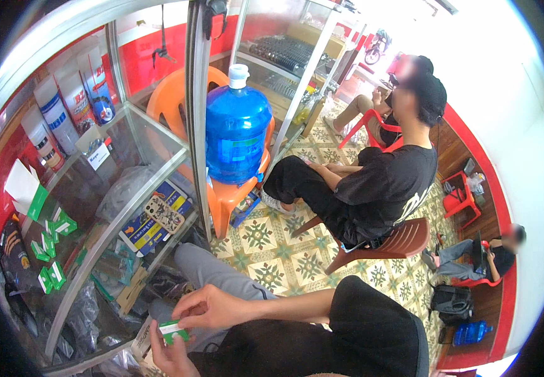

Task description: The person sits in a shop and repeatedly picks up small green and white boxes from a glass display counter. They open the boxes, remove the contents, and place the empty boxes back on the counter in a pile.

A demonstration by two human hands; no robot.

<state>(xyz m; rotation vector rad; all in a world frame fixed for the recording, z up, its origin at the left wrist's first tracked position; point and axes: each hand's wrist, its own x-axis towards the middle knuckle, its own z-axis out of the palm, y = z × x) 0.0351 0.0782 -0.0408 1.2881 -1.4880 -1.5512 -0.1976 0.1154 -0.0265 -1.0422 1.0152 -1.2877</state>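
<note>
Low in the view, over my lap, a small green and white box (174, 335) is held between both hands. My left hand (170, 359) is closed round its near left side. From above and the right, my right hand (215, 306) pinches its upper edge, the fingers bent and the thumb close to them. Whether the box's end flap is open is too small to tell. Several similar green and white boxes (50, 277) lie on the glass case just left of my hands. Behind them leans a larger white and green carton (27, 188).
Spray cans (71, 110) line the back of the glass display case (105, 235). A patterned phone (164, 215) lies on a blue and yellow pack. A blue water jug (239, 132) stands on an orange chair (225, 204). A person in black (388, 182) sits ahead; others sit farther off.
</note>
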